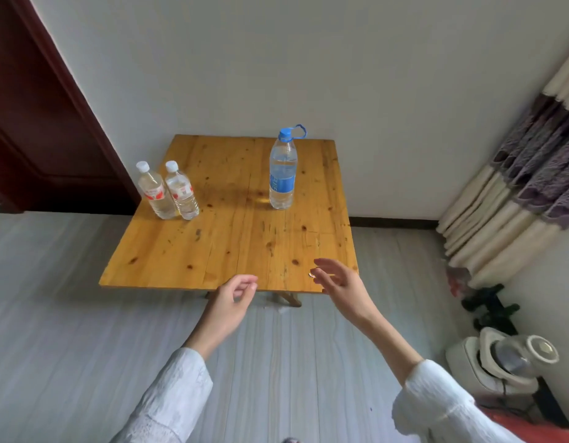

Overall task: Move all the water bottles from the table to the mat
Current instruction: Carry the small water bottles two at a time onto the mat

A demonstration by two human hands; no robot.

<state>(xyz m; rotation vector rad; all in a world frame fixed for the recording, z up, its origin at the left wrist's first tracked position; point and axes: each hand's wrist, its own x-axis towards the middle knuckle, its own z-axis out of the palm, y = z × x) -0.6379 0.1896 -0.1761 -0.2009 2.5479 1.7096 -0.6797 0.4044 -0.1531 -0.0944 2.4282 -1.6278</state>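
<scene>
head | mat not visible | table legs mostly hidden

A wooden table stands on a pale plank floor, its far edge against the wall. 3 bottles stand upright on it. 2 white-capped bottles sit just beside each other near the left edge. A taller blue-capped bottle stands well apart, toward the far right corner.
</scene>
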